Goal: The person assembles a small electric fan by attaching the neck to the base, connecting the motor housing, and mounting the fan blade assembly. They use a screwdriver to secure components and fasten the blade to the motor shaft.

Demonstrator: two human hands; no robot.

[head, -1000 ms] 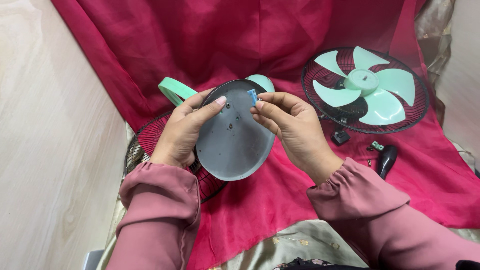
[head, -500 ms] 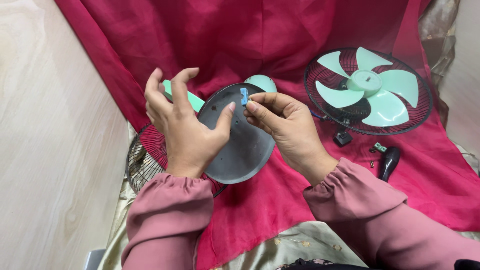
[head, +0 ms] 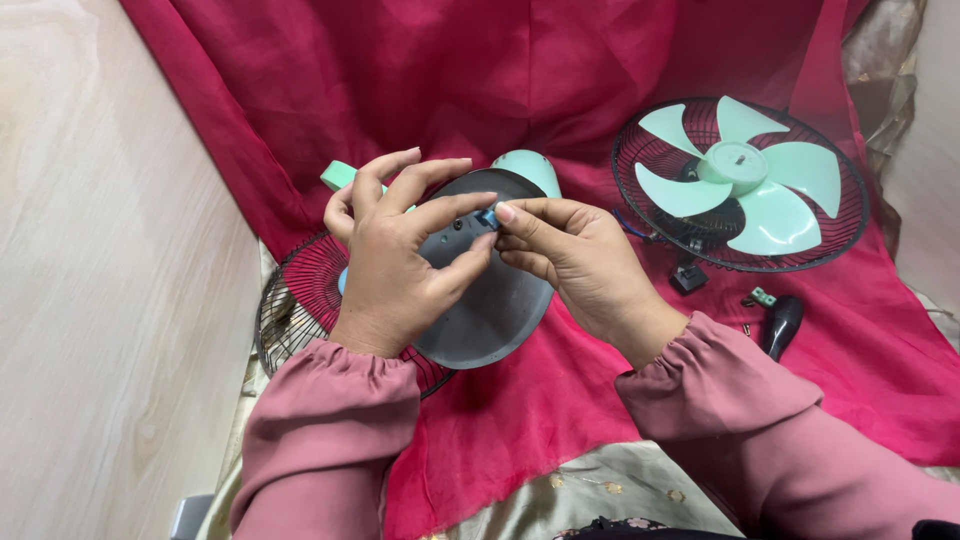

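My left hand (head: 395, 255) and my right hand (head: 570, 255) meet at a small blue part (head: 488, 217) on the upper rim of a round grey plate (head: 495, 310). The right thumb and forefinger pinch the blue part from the right. The left forefinger and thumb close on it from the left, and the other left fingers arch over the plate's face. The plate stands tilted toward me. A mint green dome (head: 530, 168) and a mint green strip (head: 338, 175) show behind it.
A fan with mint blades in a black wire guard (head: 740, 185) lies at the right on the red cloth (head: 560, 90). A second wire grille (head: 285, 310) lies under my left wrist. A black-handled tool (head: 778, 322), a small black part (head: 686, 276) and a green piece (head: 762, 296) lie near the fan. A pale wooden panel (head: 100, 300) stands at the left.
My left hand let go of the plate's left rim, lifted with fingers spread, then came down across the plate to the blue part. My right hand kept its pinch on the blue part.
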